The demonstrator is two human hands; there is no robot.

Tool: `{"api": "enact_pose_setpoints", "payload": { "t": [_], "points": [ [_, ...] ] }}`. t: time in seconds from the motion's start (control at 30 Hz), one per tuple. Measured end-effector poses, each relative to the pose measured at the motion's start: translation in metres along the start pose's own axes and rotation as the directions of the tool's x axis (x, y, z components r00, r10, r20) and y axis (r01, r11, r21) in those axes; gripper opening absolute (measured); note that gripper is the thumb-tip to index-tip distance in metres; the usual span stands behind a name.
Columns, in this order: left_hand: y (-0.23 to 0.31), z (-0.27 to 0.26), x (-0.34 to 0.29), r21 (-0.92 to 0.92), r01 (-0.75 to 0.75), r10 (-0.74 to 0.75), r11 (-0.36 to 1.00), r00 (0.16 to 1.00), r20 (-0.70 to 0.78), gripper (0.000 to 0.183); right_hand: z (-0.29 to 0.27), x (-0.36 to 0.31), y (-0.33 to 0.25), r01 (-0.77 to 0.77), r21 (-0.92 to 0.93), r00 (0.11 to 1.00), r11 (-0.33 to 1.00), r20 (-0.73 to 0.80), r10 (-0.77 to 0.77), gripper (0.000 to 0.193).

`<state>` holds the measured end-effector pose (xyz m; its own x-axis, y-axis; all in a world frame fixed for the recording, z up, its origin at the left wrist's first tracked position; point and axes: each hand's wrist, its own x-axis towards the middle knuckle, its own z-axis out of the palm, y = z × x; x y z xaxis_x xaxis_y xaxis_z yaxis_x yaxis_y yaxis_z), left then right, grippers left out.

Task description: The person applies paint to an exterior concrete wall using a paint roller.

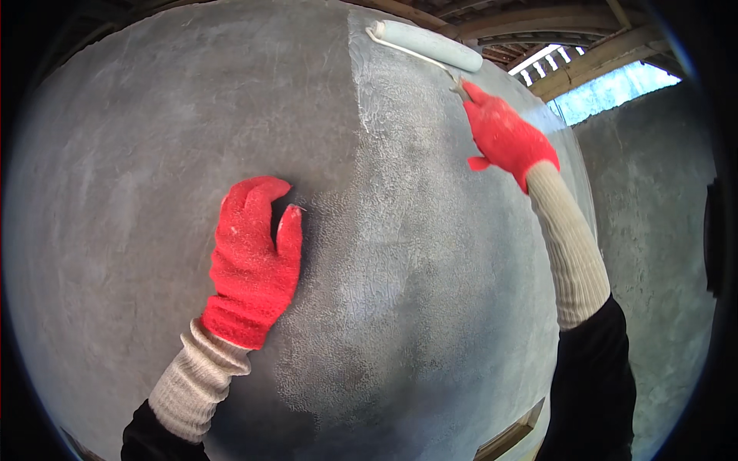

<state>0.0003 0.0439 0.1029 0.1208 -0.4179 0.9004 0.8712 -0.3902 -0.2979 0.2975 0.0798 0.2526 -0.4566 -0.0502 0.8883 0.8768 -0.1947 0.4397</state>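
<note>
My right hand [507, 132], in a red glove with a long cream knit cuff, is closed round the handle of a paint roller [430, 46]. The roller's pale sleeve lies near the top of the grey plastered wall [154, 138], by its upper right edge. Whitish, textured wet coating [400, 192] covers a broad strip of the wall below it, with a fairly straight left border higher up. My left hand [257, 257], gloved alike, is raised in front of the wall's bare middle with fingers curved and thumb apart. Nothing shows in it.
Wooden roof beams [553, 23] and tiles run above the wall's top edge. A second grey wall [653, 230] stands to the right, with a dark object [711, 238] at its far side. At the lower right is a wood-framed opening [511, 434].
</note>
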Motion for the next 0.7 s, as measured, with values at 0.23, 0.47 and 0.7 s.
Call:
{"api": "enact_pose_setpoints", "payload": {
  "t": [0.23, 0.47, 0.7],
  "points": [
    [0.013, 0.009, 0.005, -0.045, -0.071, 0.070, 0.996, 0.997, -0.007, 0.020, 0.047, 0.053, 0.057, -0.196, 0.115, 0.945, 0.974, -0.242, 0.218, 0.022],
    [0.004, 0.006, 0.001, -0.037, -0.025, 0.023, 0.999, 0.998, -0.054, 0.021, 0.024, 0.024, 0.011, -0.099, 0.373, 0.972, 0.923, -0.163, 0.170, 0.038],
    [-0.001, 0.003, 0.000, -0.032, -0.005, 0.005, 0.999, 1.000, -0.016, 0.020, -0.007, 0.043, 0.013, -0.105, 0.191, 0.994, 0.976, -0.022, 0.111, 0.032]
  ]
}}
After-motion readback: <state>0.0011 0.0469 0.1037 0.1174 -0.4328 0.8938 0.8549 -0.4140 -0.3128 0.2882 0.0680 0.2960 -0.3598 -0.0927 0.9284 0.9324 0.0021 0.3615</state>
